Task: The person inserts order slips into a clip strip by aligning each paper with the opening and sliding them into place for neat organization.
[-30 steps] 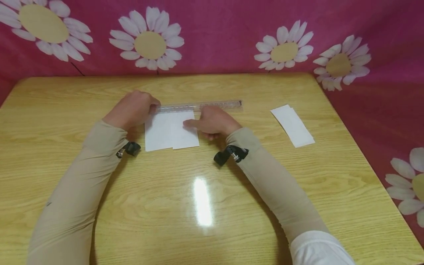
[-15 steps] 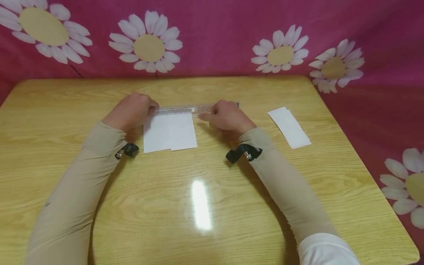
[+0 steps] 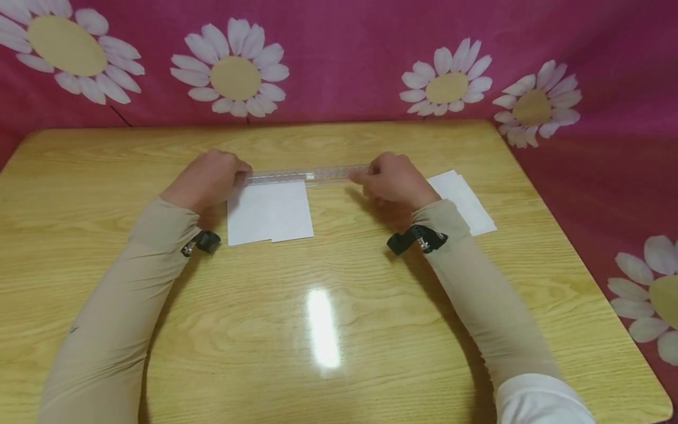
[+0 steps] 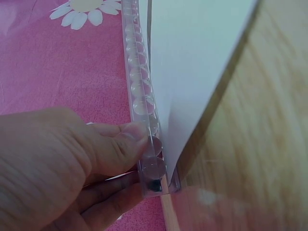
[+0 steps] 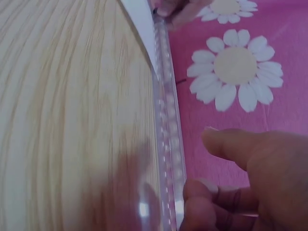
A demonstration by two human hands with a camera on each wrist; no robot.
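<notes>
A long clear plastic strip [image 3: 328, 175] with a row of round, disc-like shapes along it lies across the table. My left hand [image 3: 209, 179] pinches its left end between thumb and fingers; in the left wrist view the thumb presses on the strip [image 4: 139, 91] close to its end. Two overlapping white paper pieces [image 3: 270, 218] lie with their far edge along the strip. Over the strip's right part is my right hand [image 3: 397, 182]. In the right wrist view that hand [image 5: 279, 178] has its thumb lifted apart and loosely bent fingers beside the strip [image 5: 169, 115].
A narrow stack of white paper slips [image 3: 474, 209] lies at the right, partly behind my right forearm. The wooden table [image 3: 238, 306] ends at a pink cloth [image 3: 339, 65] with white daisies behind and to the right.
My right hand has moved from the paper rightward along the strip to its right end, and now overlaps the paper slips. My left hand stays at the strip's left end.
</notes>
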